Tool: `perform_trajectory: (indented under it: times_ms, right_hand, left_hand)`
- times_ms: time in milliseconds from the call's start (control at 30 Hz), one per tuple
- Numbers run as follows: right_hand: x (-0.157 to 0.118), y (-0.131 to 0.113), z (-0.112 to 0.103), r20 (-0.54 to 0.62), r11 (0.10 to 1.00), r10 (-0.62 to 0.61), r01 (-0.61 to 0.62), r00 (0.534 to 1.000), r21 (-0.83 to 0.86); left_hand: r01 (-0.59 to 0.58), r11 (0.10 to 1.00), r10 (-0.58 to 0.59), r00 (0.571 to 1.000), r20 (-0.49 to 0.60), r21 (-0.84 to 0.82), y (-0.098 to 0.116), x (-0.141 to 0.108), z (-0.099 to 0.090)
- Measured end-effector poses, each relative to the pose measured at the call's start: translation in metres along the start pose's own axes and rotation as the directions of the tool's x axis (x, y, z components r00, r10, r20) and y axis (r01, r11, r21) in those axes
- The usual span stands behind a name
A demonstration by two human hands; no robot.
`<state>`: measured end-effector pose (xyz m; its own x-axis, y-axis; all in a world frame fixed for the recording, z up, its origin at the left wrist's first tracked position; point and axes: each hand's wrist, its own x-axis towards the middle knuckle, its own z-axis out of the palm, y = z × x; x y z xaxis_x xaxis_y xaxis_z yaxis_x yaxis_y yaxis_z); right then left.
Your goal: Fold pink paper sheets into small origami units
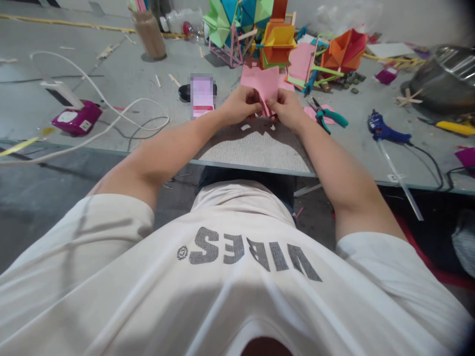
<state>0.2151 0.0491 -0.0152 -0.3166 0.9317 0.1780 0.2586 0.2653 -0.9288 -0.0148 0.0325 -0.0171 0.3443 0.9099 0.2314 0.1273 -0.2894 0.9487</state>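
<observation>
Between my two hands a sheet of pink paper [267,84], partly folded, is held up just over the table. My left hand [243,104] pinches its lower left side, thumb toward the middle. On the other side my right hand [287,106] grips the lower right part, its fingers close to the left thumb. The folds at the bottom are partly hidden by the fingers. Beside my right hand lie pliers [328,117] with teal and black handles, on pink paper scraps. To the left of my left hand a phone [202,96] with a blurred screen leans on a black object.
Colourful folded-paper pieces [278,42] on stick frames stand behind my hands. A blue glue gun [388,129], a yellow cutter [458,128] and a metal pot [438,81] are at right. At left are a purple power block [77,118], white cable and a jar [149,37].
</observation>
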Motion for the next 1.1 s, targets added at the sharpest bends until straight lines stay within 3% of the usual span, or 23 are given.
perform_trajectory:
  times_ms: [300,633,833,1100]
  right_hand:
    - [0.006,0.012,-0.002,-0.029,0.999,-0.039,0.039,0.999,-0.008]
    - [0.006,0.009,-0.004,-0.023,0.998,-0.02,0.019,1.0,-0.058]
    - [0.011,0.016,-0.008,0.029,0.993,-0.075,0.077,0.997,-0.093]
    - [0.008,0.016,-0.012,0.042,0.993,-0.064,0.068,0.997,-0.1]
  left_hand:
    - [0.022,1.0,-0.021,1.0,0.016,-0.016,-0.001,0.0,-0.001]
    - [0.006,1.0,-0.006,0.999,0.044,-0.01,0.001,-0.001,-0.002]
    - [0.011,1.0,-0.01,0.999,0.038,-0.025,0.005,-0.005,0.0]
    - [-0.043,0.999,0.044,0.997,0.059,-0.014,-0.009,0.003,-0.002]
